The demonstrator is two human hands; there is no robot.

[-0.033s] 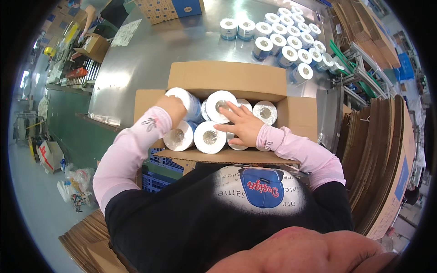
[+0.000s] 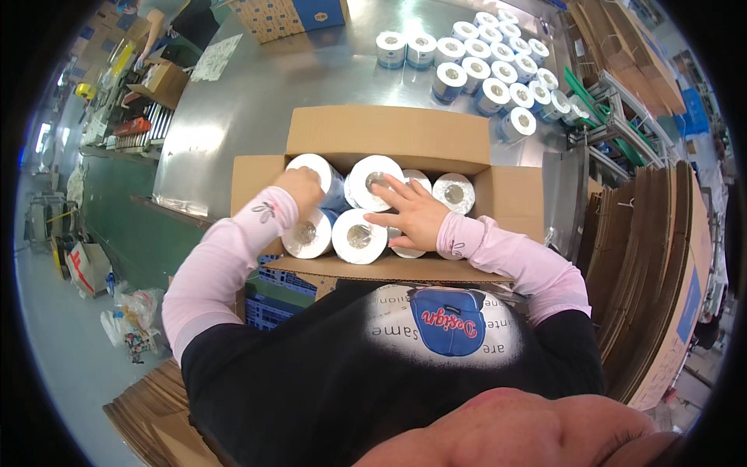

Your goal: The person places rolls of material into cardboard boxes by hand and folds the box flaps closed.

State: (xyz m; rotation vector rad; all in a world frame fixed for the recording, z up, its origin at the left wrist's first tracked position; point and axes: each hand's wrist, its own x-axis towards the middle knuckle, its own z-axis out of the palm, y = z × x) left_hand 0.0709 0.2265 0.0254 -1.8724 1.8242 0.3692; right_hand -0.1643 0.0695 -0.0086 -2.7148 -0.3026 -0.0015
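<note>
An open cardboard box [image 2: 389, 132] stands before me, holding several white paper rolls in blue-printed clear wrap, their cores facing up. My left hand [image 2: 300, 188] is closed on the roll [image 2: 317, 166] in the back left corner; its fingertips are partly hidden. Fingers spread, my right hand [image 2: 416, 216] lies over the middle of the box. Its fingertips touch the raised roll [image 2: 375, 183] at the back, and its thumb reaches the near roll [image 2: 359, 237]. Another roll [image 2: 306, 233] sits at the near left, and one [image 2: 454, 194] stands at the right end.
More wrapped rolls [image 2: 494, 95] stand grouped on the metal table [image 2: 257, 117] at the back right. A printed carton [image 2: 288, 15] is at the far edge. Flattened cardboard [image 2: 646, 272] is stacked upright on my right. Another person's hand [image 2: 142, 61] shows at the far left.
My left hand has shifted slightly right, and the back left roll has moved a little with it, toward the middle. My right hand stays in place.
</note>
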